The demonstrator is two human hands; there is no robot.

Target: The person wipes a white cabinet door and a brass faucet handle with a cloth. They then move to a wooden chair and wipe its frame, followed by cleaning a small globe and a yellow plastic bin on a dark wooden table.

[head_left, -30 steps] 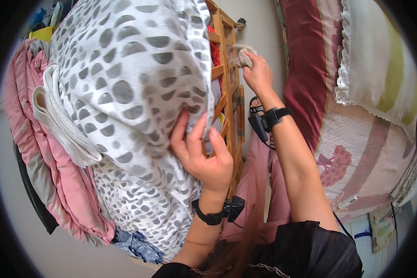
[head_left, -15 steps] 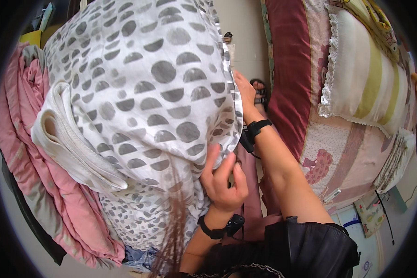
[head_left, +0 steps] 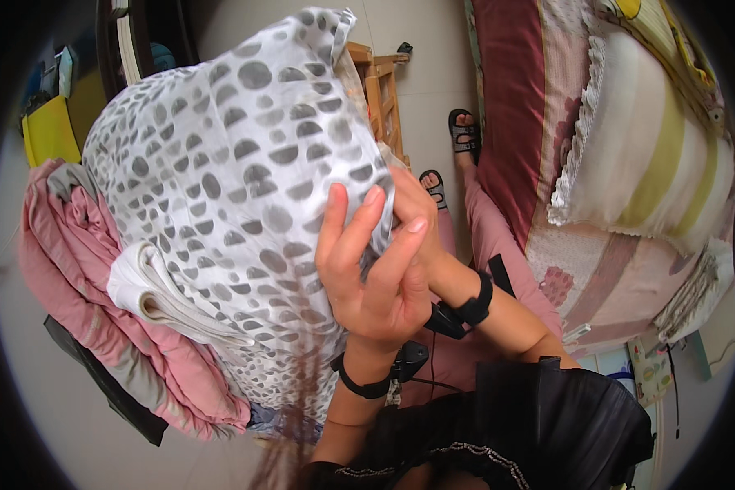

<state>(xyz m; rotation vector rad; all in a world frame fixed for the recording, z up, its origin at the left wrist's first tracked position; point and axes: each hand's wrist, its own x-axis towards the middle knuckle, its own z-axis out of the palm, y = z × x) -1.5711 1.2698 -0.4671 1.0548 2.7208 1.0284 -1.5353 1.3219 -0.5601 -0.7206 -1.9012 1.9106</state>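
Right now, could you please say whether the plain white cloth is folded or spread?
Folded: the plain white cloth shows looped, layered edges.

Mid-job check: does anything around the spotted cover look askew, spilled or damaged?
No spill or damage shows. The untidiest thing is the pink bedding, bunched in loose folds left of the spotted cover, with a folded white cloth lying aslant where they meet. Wrinkles near the left hand seem ordinary.

Matt white cloth printed with grey half-circles (head_left: 253, 167) shows soft creases, while a folded white towel (head_left: 180, 309) looks thick and textured and a pink-and-grey fabric quilt (head_left: 73, 253) smooth; a burgundy strip of cloth (head_left: 510, 106) carries a satin gloss near brown wooden slats (head_left: 374, 94) and smooth, pale floor tiles (head_left: 437, 82).
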